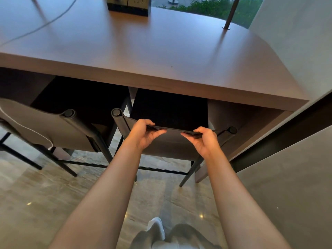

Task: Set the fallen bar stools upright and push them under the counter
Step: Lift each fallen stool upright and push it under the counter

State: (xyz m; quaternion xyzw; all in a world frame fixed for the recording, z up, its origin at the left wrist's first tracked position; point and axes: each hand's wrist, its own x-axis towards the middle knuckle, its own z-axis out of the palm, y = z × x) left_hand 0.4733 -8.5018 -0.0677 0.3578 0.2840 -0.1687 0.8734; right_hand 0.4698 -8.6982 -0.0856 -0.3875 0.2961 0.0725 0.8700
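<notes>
While the stool [170,141] backrest is gripped by both hands, left [145,133] and right [203,141], it should be pushed squarely under the desk [161,56] front edge.

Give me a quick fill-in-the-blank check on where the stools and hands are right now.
1. Both hands, left hand and right hand, grip the top edge of the right stool's ____.
2. Both stools stand ____, none fallen.
3. The left stool has a ____ cord draped over its back.
4. The black box sits on the ____.

Missing words: backrest; upright; white; counter
</notes>
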